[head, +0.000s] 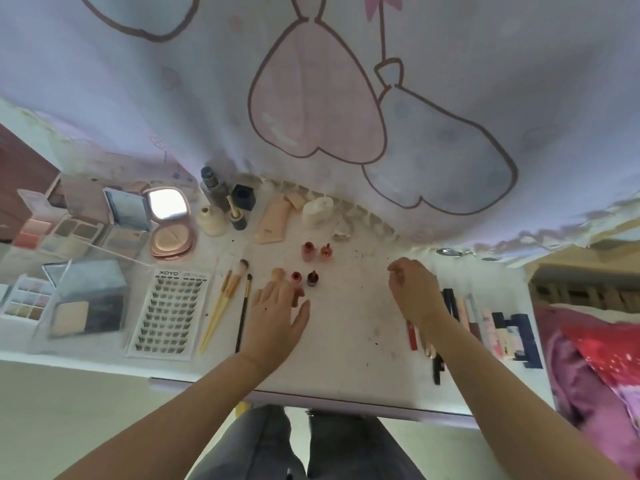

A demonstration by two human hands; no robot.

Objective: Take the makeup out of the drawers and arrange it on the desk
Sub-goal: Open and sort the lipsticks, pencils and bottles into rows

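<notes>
Both forearms are bare with no sleeves, the left hand (pixel 277 308) and right hand (pixel 414 289) wear no rings, and the legs wear grey jeans (pixel 332 445).

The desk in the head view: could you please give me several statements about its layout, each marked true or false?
1. The lash tray lies left of the brushes. True.
2. The pink compact is closed. False: it is open, mirror up.
3. The right hand holds a brush. False: it holds nothing visible.
4. The left hand is beside the small bottles. True.
5. The tubes lie at the desk's left end. False: right end.
</notes>
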